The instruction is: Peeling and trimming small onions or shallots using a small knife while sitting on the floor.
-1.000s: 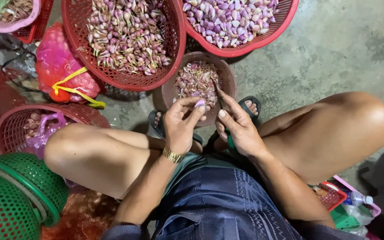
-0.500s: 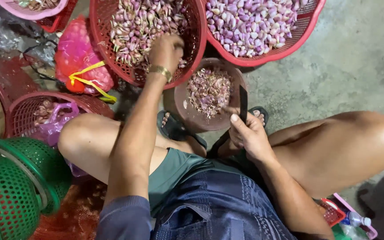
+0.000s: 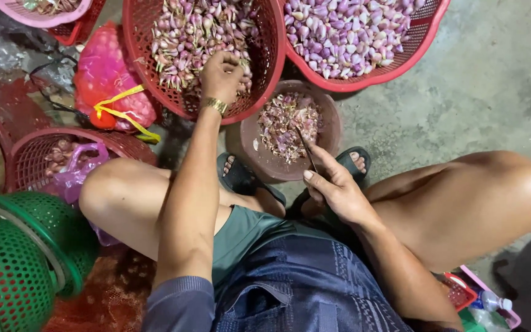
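Unpeeled shallots, pink-purple with dry roots and stalk ends, lie heaped in a red plastic basket under the left hand, whose fingers dig into the pile. A thin dark-bladed knife, gripped in the right hand, points up over a brown bowl of papery skins and trimmings just ahead.

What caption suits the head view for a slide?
Left hand reaches into red basket of unpeeled shallots; right hand holds a knife over brown bowl.

Green baskets stacked lower left; pink mesh bag upper left.
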